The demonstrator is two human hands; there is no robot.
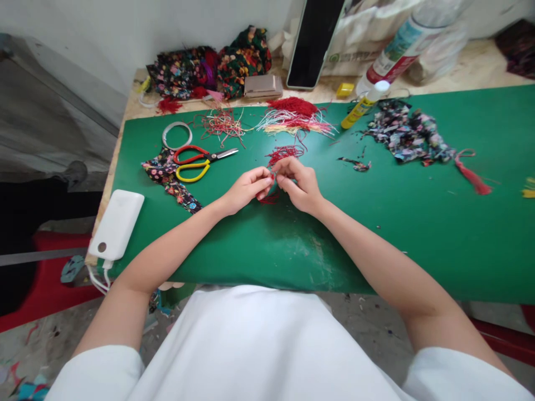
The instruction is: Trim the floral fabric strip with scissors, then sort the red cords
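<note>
Near the middle of the green mat, my left hand (252, 186) pinches a small red piece between thumb and fingers. My right hand (298, 184) is closed at the same piece, fingertips almost touching those of my left hand; what it grips is too small to make out. Red threads (268, 199) show just below the fingertips. Right behind the hands lies a small bunch of dark red cords (285, 152). Farther back is a pile of red, white and pink tassels (296, 118). Scissors (200, 159) with red and yellow handles lie left of my hands.
Floral fabric strips (179, 186), a tape ring (177, 135) and a white power bank (119, 223) are at left. Loose cords (223, 123) lie behind. A glue stick (361, 110), bottle (401, 50), leaning phone (313, 44), fabric scraps (405, 131) and red tassel (472, 174) are back and right.
</note>
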